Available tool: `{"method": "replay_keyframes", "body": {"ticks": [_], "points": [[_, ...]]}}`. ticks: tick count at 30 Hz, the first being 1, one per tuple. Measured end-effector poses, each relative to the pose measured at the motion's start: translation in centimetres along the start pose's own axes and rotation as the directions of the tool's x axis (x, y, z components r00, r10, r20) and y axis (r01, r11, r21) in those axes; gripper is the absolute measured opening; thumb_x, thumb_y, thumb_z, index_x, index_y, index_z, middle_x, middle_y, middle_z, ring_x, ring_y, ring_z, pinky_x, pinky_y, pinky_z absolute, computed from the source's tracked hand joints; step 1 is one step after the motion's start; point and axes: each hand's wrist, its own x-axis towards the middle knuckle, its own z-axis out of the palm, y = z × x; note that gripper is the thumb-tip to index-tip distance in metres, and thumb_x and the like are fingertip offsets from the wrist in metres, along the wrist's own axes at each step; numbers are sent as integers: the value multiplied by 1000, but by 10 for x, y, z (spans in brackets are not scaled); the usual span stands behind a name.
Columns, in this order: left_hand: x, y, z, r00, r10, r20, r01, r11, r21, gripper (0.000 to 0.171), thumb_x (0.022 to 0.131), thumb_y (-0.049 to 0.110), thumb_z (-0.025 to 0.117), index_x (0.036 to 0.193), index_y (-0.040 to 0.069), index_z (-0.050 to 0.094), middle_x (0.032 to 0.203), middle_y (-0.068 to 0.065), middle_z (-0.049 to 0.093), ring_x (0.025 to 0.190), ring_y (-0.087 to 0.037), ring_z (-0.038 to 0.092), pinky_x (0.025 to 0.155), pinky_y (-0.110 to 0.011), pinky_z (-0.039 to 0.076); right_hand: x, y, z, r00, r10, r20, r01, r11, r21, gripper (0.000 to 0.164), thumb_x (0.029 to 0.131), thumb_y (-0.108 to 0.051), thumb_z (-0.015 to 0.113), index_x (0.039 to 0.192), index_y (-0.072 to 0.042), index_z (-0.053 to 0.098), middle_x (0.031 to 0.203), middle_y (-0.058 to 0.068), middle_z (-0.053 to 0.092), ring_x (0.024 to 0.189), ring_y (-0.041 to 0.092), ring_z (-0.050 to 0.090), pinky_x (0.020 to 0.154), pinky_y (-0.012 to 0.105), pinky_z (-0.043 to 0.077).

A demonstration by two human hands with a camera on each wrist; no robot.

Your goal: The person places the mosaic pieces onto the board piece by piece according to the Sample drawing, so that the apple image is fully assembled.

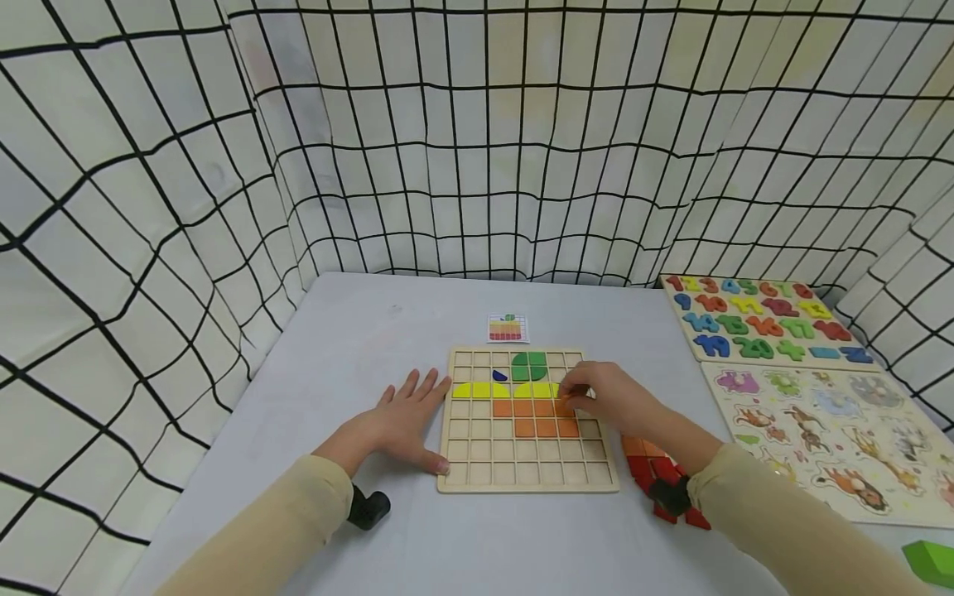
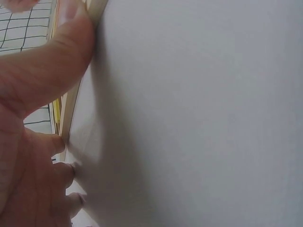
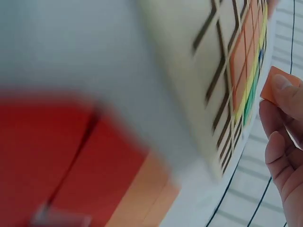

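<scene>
A wooden grid board (image 1: 527, 475) lies on the table with colored tiles in some cells. Its upper cells hold green tiles (image 1: 529, 366) and a small blue tile (image 1: 499, 376). Below them runs a row of yellow tiles (image 1: 473, 390), then two rows of orange squares (image 1: 525, 427). My left hand (image 1: 402, 420) rests with spread fingers at the board's left edge, the thumb (image 2: 71, 45) against the rim. Over the board's right side, my right hand (image 1: 613, 396) pinches an orange square tile (image 3: 270, 86) between thumb and finger.
A small pattern card (image 1: 508, 329) lies behind the board. Red and orange tiles (image 1: 647, 468) are grouped under my right forearm. Farther right are a number puzzle (image 1: 760, 319) and an animal puzzle (image 1: 835, 430). A green block (image 1: 928, 563) sits front right; black netting (image 1: 477, 149) encloses the table.
</scene>
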Motion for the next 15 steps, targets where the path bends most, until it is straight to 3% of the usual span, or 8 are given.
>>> {"method": "replay_keyframes", "body": {"ticks": [5,9,15], "points": [[-1,0,1,1000,0,-5,0,1000,1,125,76,57,85,165,7,13,173,-19,4,159,-45,-2,123,-70,7,20,-29,22,997,-79,5,79,997,-6,15,91,-6,76,104,-10,79,96,-2,69,89,12,62,78,23,56],[-2,1,0,1000,3,-4,-3,1000,-3,124,76,57,84,165,7,13,173,-18,4,159,-45,-2,123,-70,7,32,-47,35,997,-51,52,49,998,44,16,91,-9,76,107,-9,76,95,-4,70,86,10,60,77,20,54],[-4,1,-2,1000,17,-1,-17,1000,-7,124,77,56,84,165,6,13,172,-20,3,159,-46,-2,122,-71,7,37,-56,43,996,-20,89,12,996,88,8,90,-13,78,95,-12,72,88,-6,69,82,8,59,76,22,53]]}}
